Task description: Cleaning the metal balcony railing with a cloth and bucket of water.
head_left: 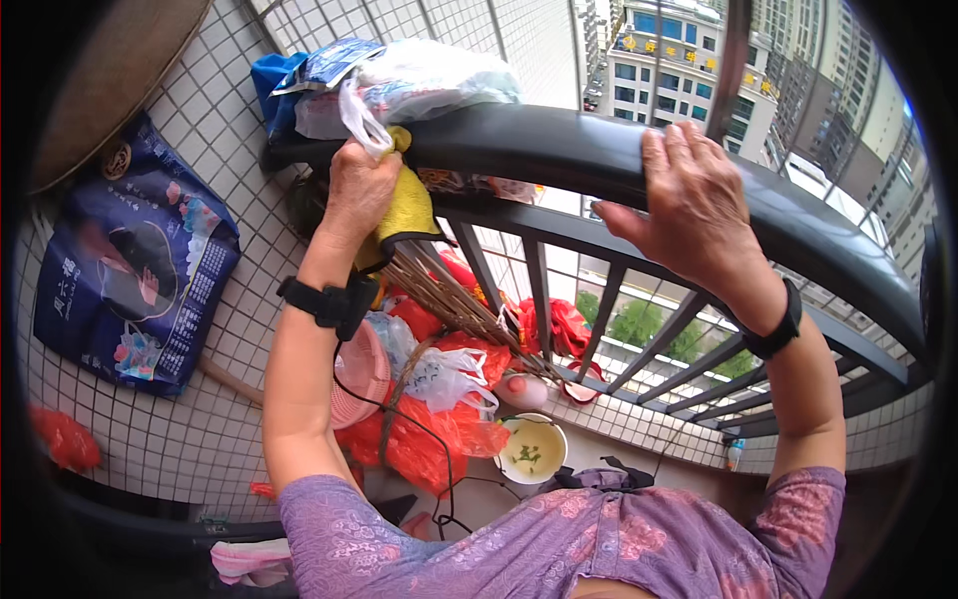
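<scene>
My left hand (361, 187) is closed at the left end of the dark metal handrail (539, 146). A yellow towelling cloth (408, 202) with a dark border bunches out beside the fist and hangs below it. Into the same fist runs the twisted handle of a white plastic bag (449, 78), which rests on the rail beside a blue-and-white printed packet (329, 64). My right hand (692, 198) lies flat over the handrail farther right, thumb apart, holding nothing. Behind the cloth, a bundle of thin sticks (456, 299) leans down along the railing bars.
Below lie red plastic bags (419, 442), a white bag (449, 378), a pink basket (359, 374) and a white bucket (533, 449) of pale liquid with green bits. A dark cord (441, 434) hangs there. A large blue printed bag (138, 269) stands left, by the tiled wall.
</scene>
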A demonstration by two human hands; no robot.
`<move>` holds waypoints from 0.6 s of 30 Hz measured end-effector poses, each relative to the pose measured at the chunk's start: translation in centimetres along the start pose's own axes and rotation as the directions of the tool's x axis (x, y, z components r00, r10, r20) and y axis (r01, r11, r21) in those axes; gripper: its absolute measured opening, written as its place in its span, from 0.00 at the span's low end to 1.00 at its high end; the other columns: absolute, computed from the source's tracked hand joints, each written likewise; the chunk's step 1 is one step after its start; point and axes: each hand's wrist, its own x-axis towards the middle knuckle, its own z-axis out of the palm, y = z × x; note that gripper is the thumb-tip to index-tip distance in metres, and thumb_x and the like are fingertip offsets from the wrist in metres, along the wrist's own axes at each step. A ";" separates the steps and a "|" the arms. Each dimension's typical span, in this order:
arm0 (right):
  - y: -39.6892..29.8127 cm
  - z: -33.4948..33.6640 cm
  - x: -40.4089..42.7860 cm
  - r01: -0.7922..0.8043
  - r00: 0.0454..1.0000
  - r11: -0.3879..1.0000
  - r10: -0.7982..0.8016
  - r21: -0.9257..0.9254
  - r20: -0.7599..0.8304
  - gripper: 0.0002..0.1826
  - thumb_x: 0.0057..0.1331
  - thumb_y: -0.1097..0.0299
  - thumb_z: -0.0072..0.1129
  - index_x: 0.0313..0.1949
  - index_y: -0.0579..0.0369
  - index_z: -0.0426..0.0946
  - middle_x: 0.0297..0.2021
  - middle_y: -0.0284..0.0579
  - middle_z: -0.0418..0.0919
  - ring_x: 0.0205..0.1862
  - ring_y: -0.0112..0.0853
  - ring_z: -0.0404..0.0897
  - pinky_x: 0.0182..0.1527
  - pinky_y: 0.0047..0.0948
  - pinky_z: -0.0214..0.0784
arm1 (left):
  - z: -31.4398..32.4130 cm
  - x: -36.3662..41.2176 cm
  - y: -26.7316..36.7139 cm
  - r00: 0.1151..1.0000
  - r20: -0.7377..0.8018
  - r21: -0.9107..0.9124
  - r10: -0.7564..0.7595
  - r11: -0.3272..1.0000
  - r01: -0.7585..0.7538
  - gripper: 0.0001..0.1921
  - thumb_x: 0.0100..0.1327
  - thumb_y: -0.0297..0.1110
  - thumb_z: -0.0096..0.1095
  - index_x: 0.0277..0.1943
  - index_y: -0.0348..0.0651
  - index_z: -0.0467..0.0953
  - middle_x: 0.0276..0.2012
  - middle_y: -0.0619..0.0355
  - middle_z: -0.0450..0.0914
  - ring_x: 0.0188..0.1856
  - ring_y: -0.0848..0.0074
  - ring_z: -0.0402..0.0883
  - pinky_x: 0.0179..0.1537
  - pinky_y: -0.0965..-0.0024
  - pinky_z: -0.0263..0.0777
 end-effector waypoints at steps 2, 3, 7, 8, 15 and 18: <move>-0.1 0.3 0.2 0.003 1.000 0.998 -0.003 0.055 0.004 0.35 0.55 0.46 0.53 0.39 0.76 0.72 0.34 0.65 0.75 0.43 0.50 0.74 0.48 0.40 0.65 | 1.8 -1.6 3.1 0.995 -0.028 0.074 0.100 0.992 -0.098 0.09 0.55 0.26 0.56 0.38 0.31 0.74 0.25 0.50 0.75 0.29 0.71 0.75 0.32 0.70 0.68; -0.2 0.7 0.1 -0.001 1.000 0.998 0.001 0.060 0.006 0.33 0.56 0.47 0.51 0.38 0.76 0.72 0.33 0.65 0.75 0.42 0.49 0.74 0.46 0.40 0.65 | 2.9 -2.3 4.6 0.979 -0.053 0.154 0.195 0.971 -0.185 0.13 0.55 0.24 0.56 0.44 0.32 0.74 0.29 0.50 0.74 0.31 0.66 0.75 0.34 0.70 0.68; 0.4 0.9 -0.3 0.010 0.994 0.977 0.013 0.214 -0.104 0.21 0.59 0.55 0.47 0.29 0.67 0.73 0.25 0.59 0.75 0.34 0.46 0.75 0.39 0.41 0.66 | 7.0 -4.8 11.7 0.965 -0.070 0.012 0.253 0.968 -0.252 0.13 0.52 0.25 0.56 0.42 0.35 0.73 0.30 0.46 0.71 0.33 0.55 0.75 0.34 0.60 0.69; 0.9 1.0 -0.5 0.018 0.987 0.955 0.030 0.295 -0.158 0.19 0.58 0.57 0.48 0.28 0.65 0.73 0.26 0.58 0.75 0.34 0.46 0.75 0.40 0.41 0.66 | 8.0 -5.6 13.6 0.958 -0.043 -0.046 0.284 0.957 -0.286 0.13 0.52 0.25 0.56 0.42 0.36 0.73 0.30 0.46 0.72 0.33 0.55 0.75 0.34 0.60 0.69; 4.4 -7.2 -9.6 0.049 0.912 0.919 0.119 0.392 -0.392 0.16 0.51 0.74 0.55 0.42 0.60 0.75 0.41 0.53 0.76 0.55 0.43 0.68 0.58 0.42 0.54 | 10.7 -17.3 16.2 0.932 0.243 -0.576 -0.270 0.732 0.362 0.08 0.57 0.23 0.53 0.38 0.33 0.77 0.26 0.56 0.79 0.25 0.77 0.77 0.27 0.73 0.70; 9.2 -9.3 -14.5 -0.083 0.933 0.989 0.120 0.120 -0.340 0.15 0.53 0.72 0.55 0.42 0.59 0.75 0.47 0.50 0.75 0.58 0.41 0.66 0.60 0.42 0.50 | 8.1 -18.0 12.1 0.744 0.192 -0.779 -0.640 0.361 0.512 0.07 0.58 0.22 0.54 0.36 0.28 0.76 0.27 0.58 0.78 0.25 0.80 0.76 0.28 0.75 0.72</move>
